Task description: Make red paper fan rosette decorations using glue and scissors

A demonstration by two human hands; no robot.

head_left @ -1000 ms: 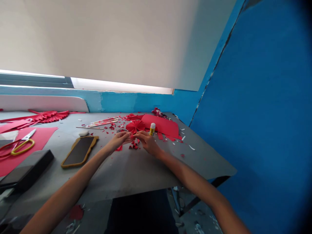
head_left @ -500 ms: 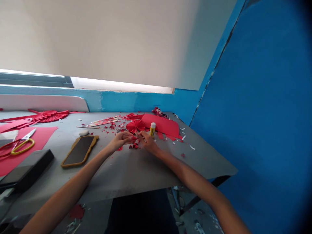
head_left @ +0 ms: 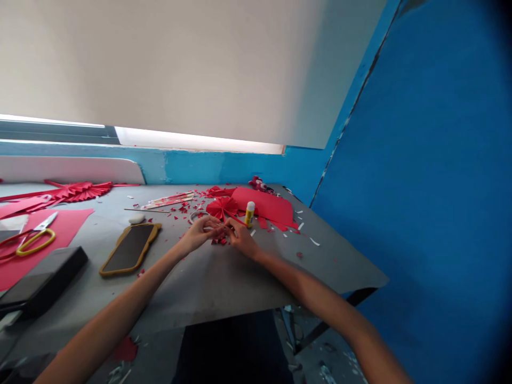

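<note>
the fingers of the left hand (head_left: pixel 201 233) and right hand (head_left: pixel 242 240) are curled narrowly together; what is pinched cannot be told. just beyond them a pleated red paper rosette (head_left: pixel 221 207) is seen, a glue stick (head_left: pixel 249 215) stood to their right.

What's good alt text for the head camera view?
Left hand and right hand are close together over a gray table with red paper scraps, near a pleated red rosette and a glue stick; scissors and a phone lie further left.
</note>
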